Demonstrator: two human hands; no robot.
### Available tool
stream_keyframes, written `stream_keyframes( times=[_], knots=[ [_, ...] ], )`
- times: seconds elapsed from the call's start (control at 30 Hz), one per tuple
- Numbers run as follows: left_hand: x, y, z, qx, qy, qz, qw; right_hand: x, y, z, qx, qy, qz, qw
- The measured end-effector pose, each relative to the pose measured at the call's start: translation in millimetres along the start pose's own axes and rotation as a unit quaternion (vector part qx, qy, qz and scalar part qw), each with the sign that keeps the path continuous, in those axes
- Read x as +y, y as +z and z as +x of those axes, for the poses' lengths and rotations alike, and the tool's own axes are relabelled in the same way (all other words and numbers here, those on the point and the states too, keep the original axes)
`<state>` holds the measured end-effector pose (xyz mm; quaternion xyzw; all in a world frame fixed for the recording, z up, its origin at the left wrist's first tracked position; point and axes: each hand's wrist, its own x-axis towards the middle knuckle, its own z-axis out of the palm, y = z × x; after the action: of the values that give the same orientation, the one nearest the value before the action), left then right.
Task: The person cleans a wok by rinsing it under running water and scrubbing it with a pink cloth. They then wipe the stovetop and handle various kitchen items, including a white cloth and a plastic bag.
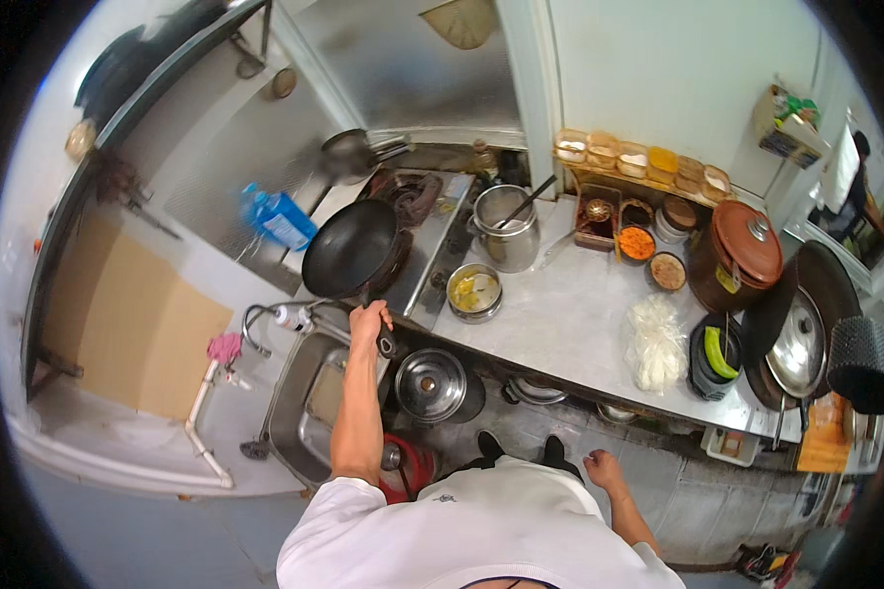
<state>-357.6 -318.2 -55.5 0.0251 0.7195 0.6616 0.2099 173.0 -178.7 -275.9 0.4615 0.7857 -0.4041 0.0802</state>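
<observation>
My left hand [369, 322] grips the dark handle of a black wok [351, 249], whose bowl sits over the near burner of the gas stove [442, 213]. The inside of the wok looks bare. Down at my right side hangs my right hand [602, 468], its fingers curled, with nothing visible in it. To the right of the stove stand a tall steel pot [512, 247] with a dark-handled utensil in it and a small steel bowl [474, 292] holding a yellow substance.
A sink [287, 412] lies left of my forearm. On the counter [545, 331] are a plastic bag of white food [656, 342], an orange-filled bowl [636, 244], a lidded brown pot [744, 250] and large pans [825, 287]. A lidded steel container [431, 385] stands below the counter's edge.
</observation>
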Motion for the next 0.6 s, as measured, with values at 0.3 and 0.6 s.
stream_keyframes(
  times=[0.3,0.6],
  knots=[
    [-5,25,16,0.025,0.001,-0.033,0.999,0,2,-2,-0.019,0.072,0.033,0.997],
    [-16,11,8,-0.009,-0.048,-0.123,0.991,-20,5,48,-0.039,0.010,-0.007,0.999]
  ],
)
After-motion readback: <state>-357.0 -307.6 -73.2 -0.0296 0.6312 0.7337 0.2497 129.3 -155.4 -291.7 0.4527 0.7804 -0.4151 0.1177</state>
